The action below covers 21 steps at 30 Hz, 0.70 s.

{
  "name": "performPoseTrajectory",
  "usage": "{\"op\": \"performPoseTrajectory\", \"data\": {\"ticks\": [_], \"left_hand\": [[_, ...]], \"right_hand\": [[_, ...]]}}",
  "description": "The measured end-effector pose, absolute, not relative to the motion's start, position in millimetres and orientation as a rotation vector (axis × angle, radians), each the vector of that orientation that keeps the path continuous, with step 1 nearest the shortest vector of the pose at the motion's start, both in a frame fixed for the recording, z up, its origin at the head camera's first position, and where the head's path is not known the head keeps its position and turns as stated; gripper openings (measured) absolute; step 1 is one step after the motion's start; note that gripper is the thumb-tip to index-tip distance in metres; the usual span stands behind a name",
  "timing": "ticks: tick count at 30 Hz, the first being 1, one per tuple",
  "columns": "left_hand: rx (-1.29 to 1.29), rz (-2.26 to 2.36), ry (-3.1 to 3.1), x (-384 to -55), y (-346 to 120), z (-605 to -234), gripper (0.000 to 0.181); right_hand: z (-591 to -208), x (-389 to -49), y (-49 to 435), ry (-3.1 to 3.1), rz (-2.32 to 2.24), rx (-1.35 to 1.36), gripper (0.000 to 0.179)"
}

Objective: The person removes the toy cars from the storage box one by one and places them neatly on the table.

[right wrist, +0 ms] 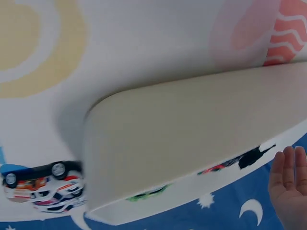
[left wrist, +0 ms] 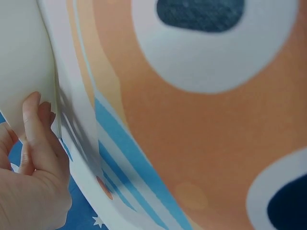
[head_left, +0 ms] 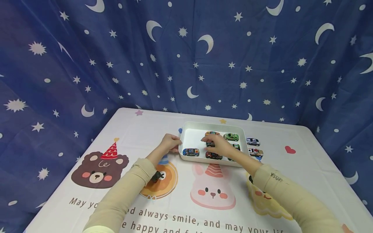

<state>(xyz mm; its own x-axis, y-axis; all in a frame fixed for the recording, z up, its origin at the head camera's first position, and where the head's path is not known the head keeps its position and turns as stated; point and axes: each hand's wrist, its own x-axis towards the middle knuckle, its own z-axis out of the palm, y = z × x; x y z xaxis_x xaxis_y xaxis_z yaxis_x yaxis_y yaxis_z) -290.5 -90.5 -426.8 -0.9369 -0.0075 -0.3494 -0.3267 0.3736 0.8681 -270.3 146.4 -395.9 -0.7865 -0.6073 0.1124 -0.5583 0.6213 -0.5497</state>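
Observation:
A white tray (head_left: 190,125) holds several toy cars. My left hand (head_left: 171,142) grips its left end, with fingers against the outer wall in the left wrist view and the thumb at the rim. Over the middle of the tray, my right hand (head_left: 221,145) has thumb and fingers spread apart around a dark toy car (head_left: 210,144), partly covered. Near it are an orange-yellow car (head_left: 212,133), a green car (head_left: 231,137) and a black-and-red car (head_left: 214,156). A blue car (head_left: 191,152) sits at the tray's front left. The right forearm partly hides other cars.
Right of the tray, a white-and-blue car (head_left: 253,141) and a white-and-orange car (head_left: 256,152) stand on the printed tablecloth (head_left: 279,174). A blue curtain (head_left: 163,71) with moons and stars hangs behind the table. A small dark object (head_left: 156,176) shows beside the left sleeve.

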Motion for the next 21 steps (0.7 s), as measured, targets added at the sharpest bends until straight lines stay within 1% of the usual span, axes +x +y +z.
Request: {"op": "performPoseTrajectory", "data": {"ticks": [11,21], "left_hand": [[-0.299,1.597,2.347,-291,-89,-428,0.030],[-0.286,1.662,2.309,-291,-91,-429,0.030]], "right_hand": [[-404,-276,123,2.695,-0.744,-1.027,0.032],[-412,-278,107,2.712,-0.673,-0.981,0.035]]}}
